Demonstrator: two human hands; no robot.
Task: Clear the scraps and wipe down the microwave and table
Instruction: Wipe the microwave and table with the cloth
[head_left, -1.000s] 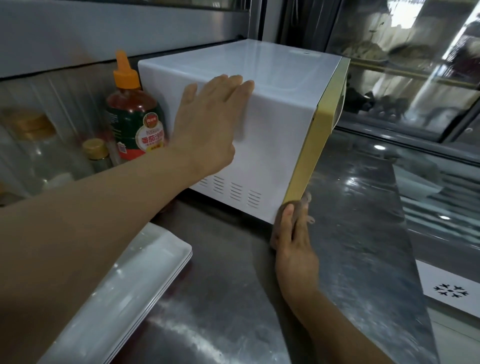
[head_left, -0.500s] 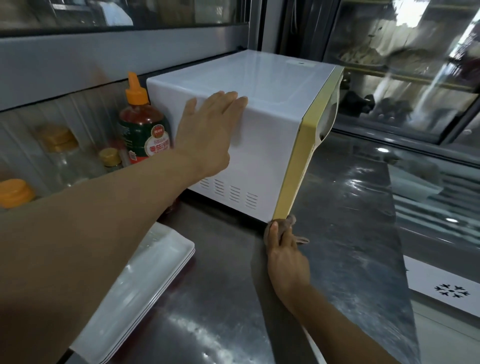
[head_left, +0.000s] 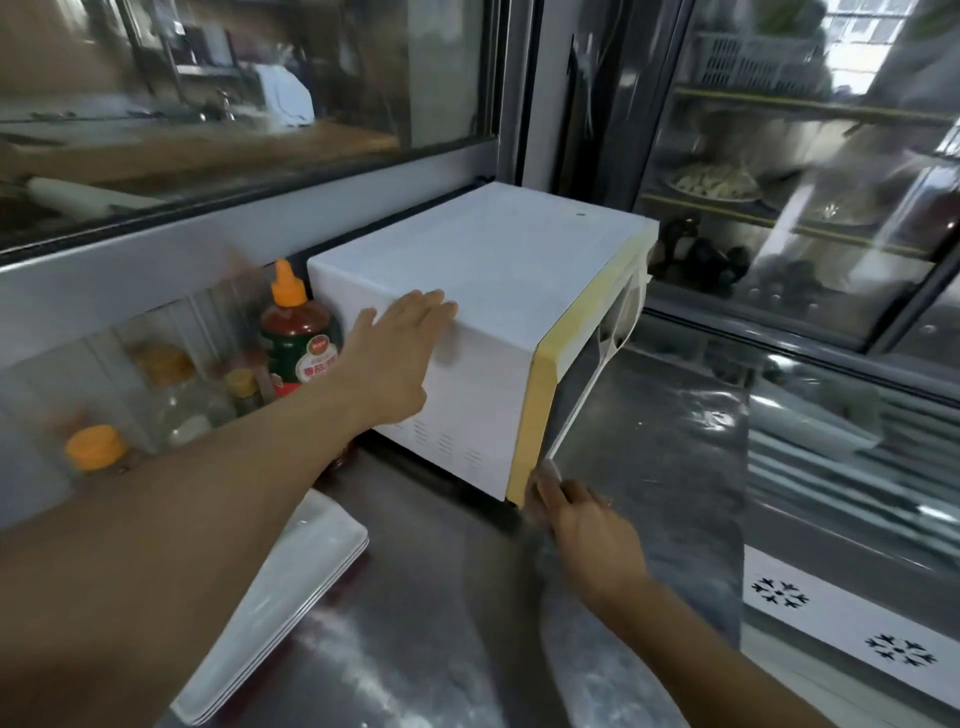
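White, smooth-sided microwave (head_left: 488, 291): left hand (head_left: 395, 358) lay flat against its side, fingers straight; right hand (head_left: 587, 525) pinched a crumpled cloth (head_left: 545, 475) at its lower yellow corner.

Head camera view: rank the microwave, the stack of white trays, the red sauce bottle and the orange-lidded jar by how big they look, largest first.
1. microwave
2. stack of white trays, though nearness to the camera enlarges it
3. red sauce bottle
4. orange-lidded jar, partly hidden by the forearm

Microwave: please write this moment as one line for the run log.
left hand flat on microwave side | right hand holds cloth at its lower front corner | door ajar | on steel table
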